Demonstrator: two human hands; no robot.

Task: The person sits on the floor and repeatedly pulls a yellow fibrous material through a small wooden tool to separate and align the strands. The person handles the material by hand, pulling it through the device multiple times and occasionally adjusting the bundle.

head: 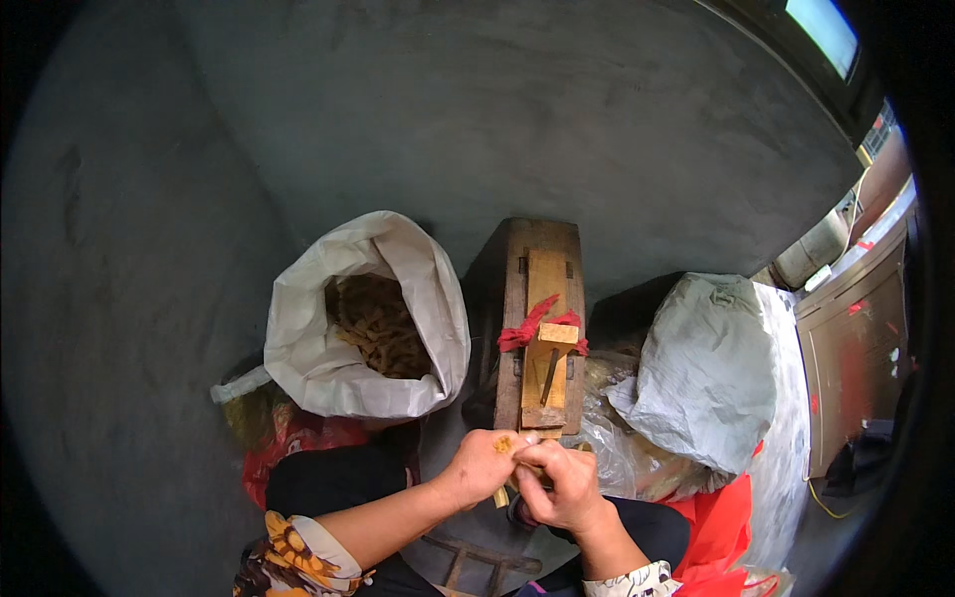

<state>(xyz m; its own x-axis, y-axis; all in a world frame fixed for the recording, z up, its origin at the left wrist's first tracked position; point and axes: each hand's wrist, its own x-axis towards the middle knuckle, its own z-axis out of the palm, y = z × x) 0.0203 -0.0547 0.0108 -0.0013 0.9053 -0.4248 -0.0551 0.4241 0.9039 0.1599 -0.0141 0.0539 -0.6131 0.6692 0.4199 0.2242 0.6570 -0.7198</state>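
Note:
My left hand (483, 464) is closed around a bundle of pale yellowish sticks or stalks (501, 497), whose ends stick out below it. Touching it from the right, my right hand (553, 477) has thumb and forefinger pinched at the bundle's upper end; what lies between them is too small to tell. Just beyond both hands stands a wooden bench (542, 233) with a lighter board (547, 280) on top, tied with red cloth (526, 333). A small wooden block (558, 333) and a slanting dark metal piece (550, 377) sit on the board.
An open white woven sack (298, 358) of brown dried pieces (380, 328) stands left of the bench. To the right are a pale grey sack (705, 366), clear plastic (608, 448) and a red bag (724, 530). A grey wall (462, 112) rises behind; a wooden frame (481, 554) lies below my hands.

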